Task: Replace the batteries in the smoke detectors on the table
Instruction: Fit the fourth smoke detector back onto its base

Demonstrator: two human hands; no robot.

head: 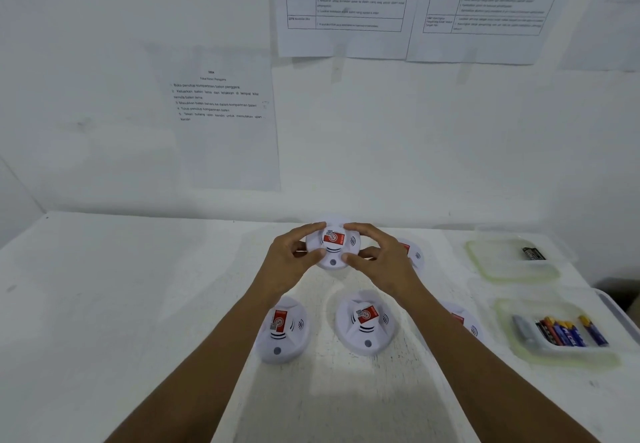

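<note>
The white wall [104,61] fills the upper half of my view. It carries an instruction sheet [225,131] at 10 o'clock and two table sheets [346,9] from 12 to 1 o'clock; the print is too small to read. Below the wall lies the white bench [121,304].

On the right side of the bench stand two clear containers. The near container [502,321] is at 4 o'clock and the far container [485,262] at 3 o'clock.

The held smoke detector [333,245] is in the middle of the view, near the far edge of the bench, with its red label up. I cannot tell if it touches the bench. Two more lie nearer to me: the left smoke detector [282,330] at 7 o'clock from it and the middle smoke detector [365,321] at 5 o'clock. Two others are partly hidden by my right arm, one [414,252] at 3 o'clock and one [465,323] at 4 o'clock.

My left grip [287,259] and my right grip [381,259] each curl round the rim of the held smoke detector, from 9 and 3 o'clock, thumbs on its near side.

The coloured batteries [564,331] lie side by side in the near container, and one dark battery [533,253] lies in the far container.
</note>
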